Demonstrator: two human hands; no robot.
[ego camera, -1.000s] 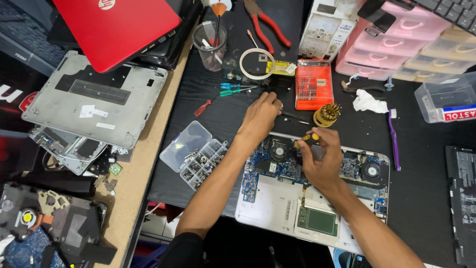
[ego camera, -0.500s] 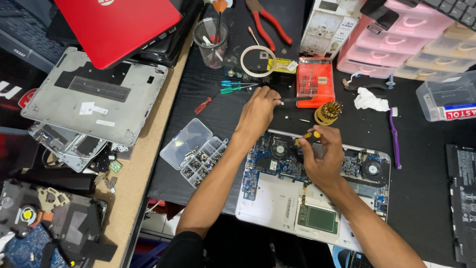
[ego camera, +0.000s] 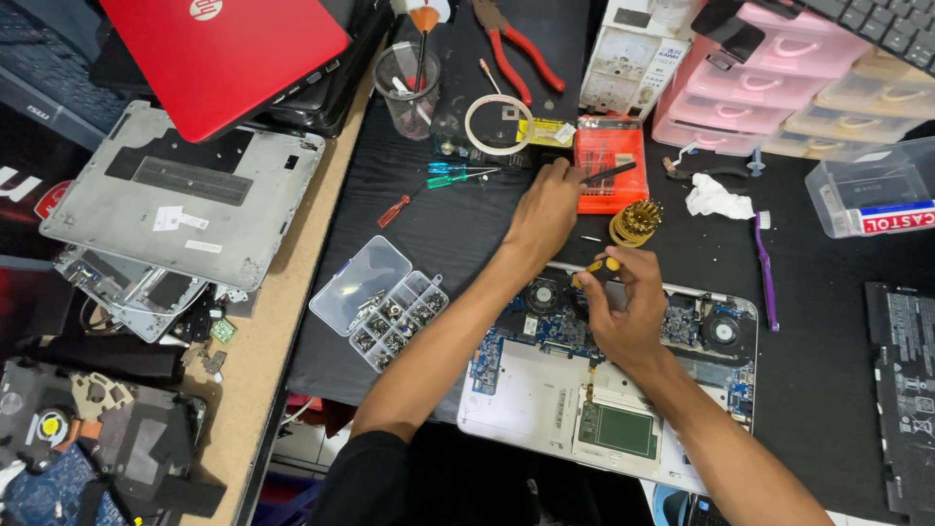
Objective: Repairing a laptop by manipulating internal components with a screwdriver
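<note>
head view: i see the opened laptop (ego camera: 545, 399) on the table (ego camera: 458, 234) with its bottom cover off and boards and fans bare, so teardown looks well along but unfinished. above the laptop, my left hand (ego camera: 547, 206) pinches a black bit (ego camera: 612, 173) at the orange bit case (ego camera: 609, 177); my right hand (ego camera: 623, 312) is closed around a yellow-handled screwdriver (ego camera: 596, 271) over the laptop's fans.

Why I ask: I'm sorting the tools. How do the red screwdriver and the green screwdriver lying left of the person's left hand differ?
The red screwdriver lies slanted and alone, nearer the screw box; the green screwdriver lies nearly level, right beside a blue one. Red handle against green. Both are small and lie untouched on the black mat.
</note>
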